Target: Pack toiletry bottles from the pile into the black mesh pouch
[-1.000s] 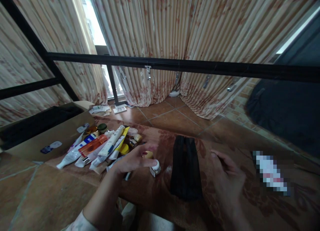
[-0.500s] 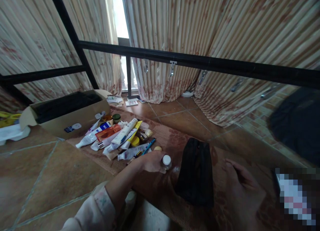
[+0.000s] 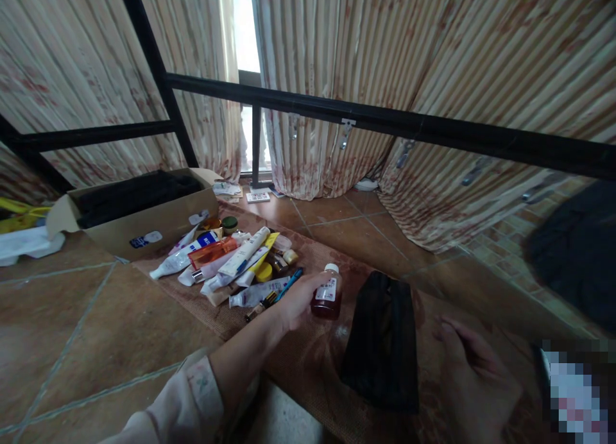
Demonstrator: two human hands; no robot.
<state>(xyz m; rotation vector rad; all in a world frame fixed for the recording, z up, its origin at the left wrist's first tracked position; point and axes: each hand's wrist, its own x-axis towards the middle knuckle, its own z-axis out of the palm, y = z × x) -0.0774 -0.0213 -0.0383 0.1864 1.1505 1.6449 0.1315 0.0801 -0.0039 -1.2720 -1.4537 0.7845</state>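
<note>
My left hand (image 3: 302, 303) is wrapped around a small clear bottle (image 3: 327, 295) with a white cap, a white label and dark red liquid inside. The bottle is upright over the brown cloth. To its right lies a black zip pouch (image 3: 385, 341), its top slit slightly parted. My right hand (image 3: 474, 367), in shadow right of the pouch, is apart from it, fingers loosely bent with a gap at the thumb and nothing visible in them. Left of the bottle is a heap of toiletries, with a white tube (image 3: 246, 251), an orange bottle (image 3: 212, 254) and a blue pen-like stick (image 3: 289, 282).
A cardboard box (image 3: 158, 222) holding black fabric stands behind the heap. A brown patterned cloth (image 3: 332, 251) covers the low surface. A black metal rail (image 3: 308, 104) crosses before striped curtains (image 3: 327, 40). A blurred, pixelated object lies at the lower right.
The bottle has turned from cap facing me to upright, so its label and red liquid now show. The right hand stays near the pouch. The whole view has shifted slightly.
</note>
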